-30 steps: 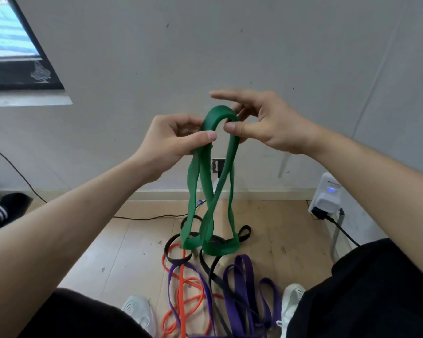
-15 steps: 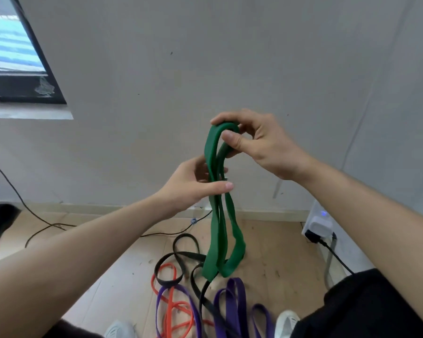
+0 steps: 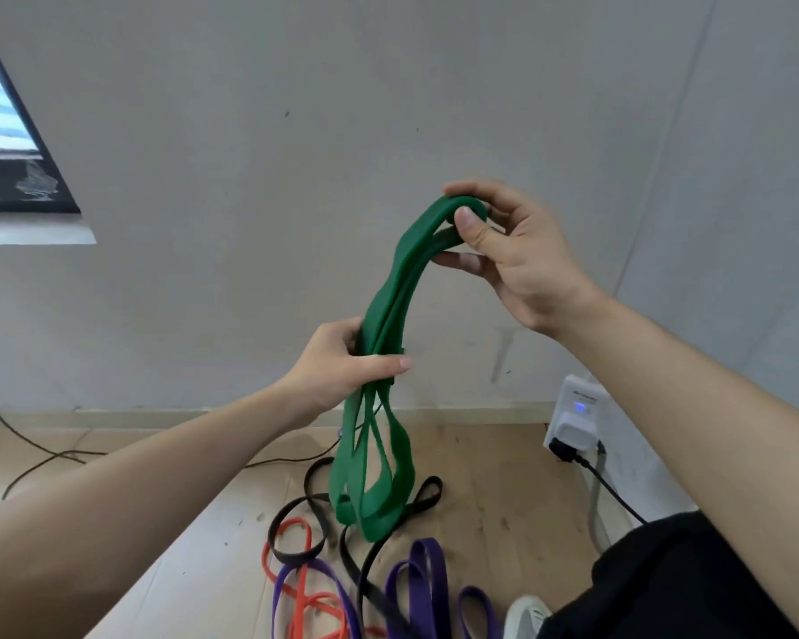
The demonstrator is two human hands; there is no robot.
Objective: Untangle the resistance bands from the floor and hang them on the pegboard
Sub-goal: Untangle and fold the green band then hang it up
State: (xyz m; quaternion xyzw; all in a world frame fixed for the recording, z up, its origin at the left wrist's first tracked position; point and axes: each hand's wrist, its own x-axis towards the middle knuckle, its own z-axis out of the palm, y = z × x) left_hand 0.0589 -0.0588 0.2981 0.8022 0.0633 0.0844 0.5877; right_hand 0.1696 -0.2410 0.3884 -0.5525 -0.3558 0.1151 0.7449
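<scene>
a person's right hand (image 3: 513,255) pinched the top fold of the doubled green band (image 3: 388,306) while the left hand (image 3: 342,366) gripped its middle, the lower loops hanging close over the black band (image 3: 296,514) on the floor, where any dip could have caught them.

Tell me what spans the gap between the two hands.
In the head view, only the green band spans it, bunched strands running from the left hand up to the right hand.
</scene>
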